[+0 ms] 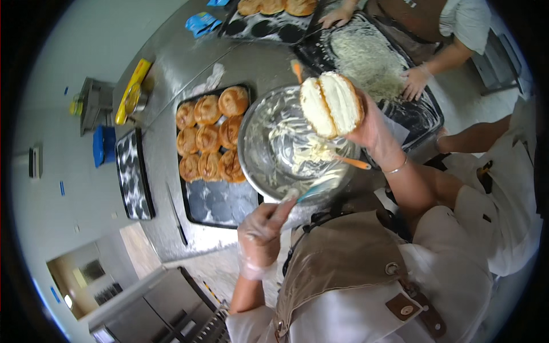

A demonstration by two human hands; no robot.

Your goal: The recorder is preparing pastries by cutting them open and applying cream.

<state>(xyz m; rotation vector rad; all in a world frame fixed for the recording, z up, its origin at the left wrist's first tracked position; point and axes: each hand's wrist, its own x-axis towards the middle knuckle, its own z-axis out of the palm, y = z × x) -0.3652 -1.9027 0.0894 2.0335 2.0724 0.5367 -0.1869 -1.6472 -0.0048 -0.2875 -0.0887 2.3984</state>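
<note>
My left hand point(259, 233), in a clear glove, grips a teal spatula point(312, 192), its blurred blade smeared with cream over the near side of a steel bowl point(251, 176). In my gloved right hand point(375, 128), a split bun point(332, 105) is held above the bowl's right side, its two cut faces coated with white cream. Cream point(306, 154) is streaked and heaped inside the bowl, where an orange-handled utensil point(354, 163) rests. Left of the bowl, a dark tray point(223, 206) carries rows of browned buns point(209, 138); its near part shows bare moulds.
Across the steel table point(163, 98), a co-worker's hands point(415, 81) touch a tray of pale crumbs or powder point(364, 55). Another bun tray point(261, 30) stands at the back. A knife point(176, 214), a dusted mould tray point(135, 176) and a yellow box point(133, 92) lie leftward.
</note>
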